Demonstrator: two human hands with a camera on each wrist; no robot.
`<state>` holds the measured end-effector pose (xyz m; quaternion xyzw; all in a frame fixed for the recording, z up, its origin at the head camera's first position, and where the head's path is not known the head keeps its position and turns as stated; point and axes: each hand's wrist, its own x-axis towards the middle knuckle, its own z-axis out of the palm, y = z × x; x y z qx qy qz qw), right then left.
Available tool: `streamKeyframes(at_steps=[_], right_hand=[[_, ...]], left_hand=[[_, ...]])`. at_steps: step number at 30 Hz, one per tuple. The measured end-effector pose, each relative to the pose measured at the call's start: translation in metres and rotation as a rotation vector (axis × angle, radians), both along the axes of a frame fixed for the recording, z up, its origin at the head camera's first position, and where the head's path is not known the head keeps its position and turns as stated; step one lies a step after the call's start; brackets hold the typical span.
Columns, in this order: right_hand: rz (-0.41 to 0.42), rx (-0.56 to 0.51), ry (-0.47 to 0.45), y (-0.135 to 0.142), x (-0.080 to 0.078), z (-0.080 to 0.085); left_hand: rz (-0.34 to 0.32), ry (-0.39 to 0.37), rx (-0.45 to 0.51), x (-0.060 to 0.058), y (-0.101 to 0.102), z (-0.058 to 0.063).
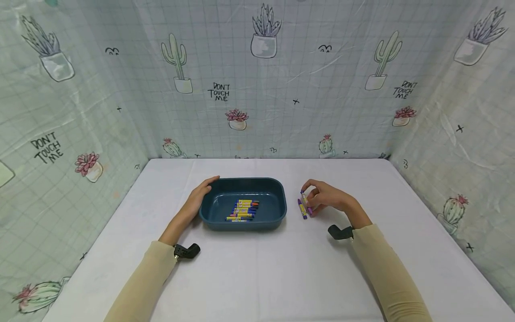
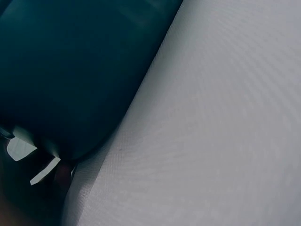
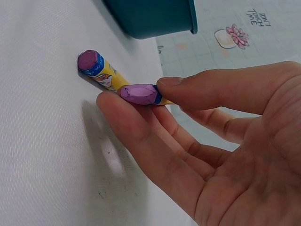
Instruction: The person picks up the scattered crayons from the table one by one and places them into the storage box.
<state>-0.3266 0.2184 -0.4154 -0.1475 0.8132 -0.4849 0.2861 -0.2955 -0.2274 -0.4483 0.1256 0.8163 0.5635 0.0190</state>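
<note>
My right hand [image 1: 327, 195] pinches a light purple crayon [image 3: 140, 94] between thumb and finger, slightly above the table. Below it, a darker purple crayon [image 3: 101, 68] in a yellow and blue wrapper lies on the cloth; the head view shows this crayon [image 1: 302, 209] to the right of a dark teal tray [image 1: 243, 226]. Several wrapped crayons [image 1: 243, 210] lie side by side inside the tray. At the tray's left end, my left hand [image 1: 197, 198] rests against the rim with its fingers extended along the outside. The left wrist view shows mostly the tray wall [image 2: 80, 70], with the fingers largely hidden.
A white cloth [image 1: 257, 277] covers the table. Printed fabric [image 1: 257, 89] with cactus drawings encloses the back and both sides. A black wrist camera mount [image 1: 187, 251] sits on the left wrist and another mount [image 1: 339, 232] on the right.
</note>
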Motion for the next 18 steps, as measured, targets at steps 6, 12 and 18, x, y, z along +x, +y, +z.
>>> streamKeyframes(at_steps=[6, 12, 18], right_hand=[[-0.020, 0.013, 0.001, -0.002, -0.001, 0.002], [-0.036, 0.048, 0.014, -0.003, -0.001, 0.003], [-0.027, 0.041, 0.028, -0.003, 0.000, 0.006]], left_hand=[[0.002, -0.001, -0.013, -0.005, -0.003, -0.007], [-0.013, -0.015, -0.010, 0.007, 0.003, 0.014], [-0.013, -0.019, -0.036, 0.013, 0.004, 0.022]])
